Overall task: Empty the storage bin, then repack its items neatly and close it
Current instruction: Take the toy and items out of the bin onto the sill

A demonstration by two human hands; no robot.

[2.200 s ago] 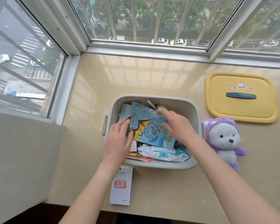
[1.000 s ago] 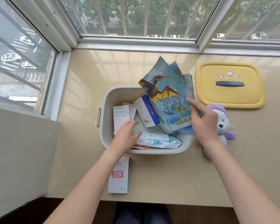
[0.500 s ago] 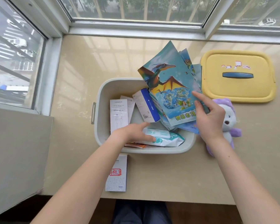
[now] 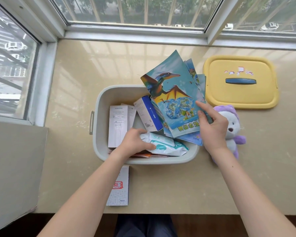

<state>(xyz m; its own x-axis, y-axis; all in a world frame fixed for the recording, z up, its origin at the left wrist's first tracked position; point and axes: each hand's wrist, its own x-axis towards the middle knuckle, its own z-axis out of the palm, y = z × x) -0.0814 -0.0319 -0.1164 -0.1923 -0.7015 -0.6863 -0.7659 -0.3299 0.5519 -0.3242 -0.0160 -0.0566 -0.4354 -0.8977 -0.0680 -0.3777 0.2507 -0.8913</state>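
Beige sill (image 4: 92,69); storage bin (image 4: 123,93) lies lengthwise left-right, booklets (image 4: 174,100) slanting far-left

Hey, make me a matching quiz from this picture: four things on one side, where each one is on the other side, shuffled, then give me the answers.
1 yellow lid
2 wipes pack
3 dinosaur booklets
4 plush toy

a held in the right hand, above the bin
b flat on the ledge, handle up
c inside the bin, gripped by the left hand
d lying beside the bin, partly hidden by the right hand

Pairs: 1-b, 2-c, 3-a, 4-d
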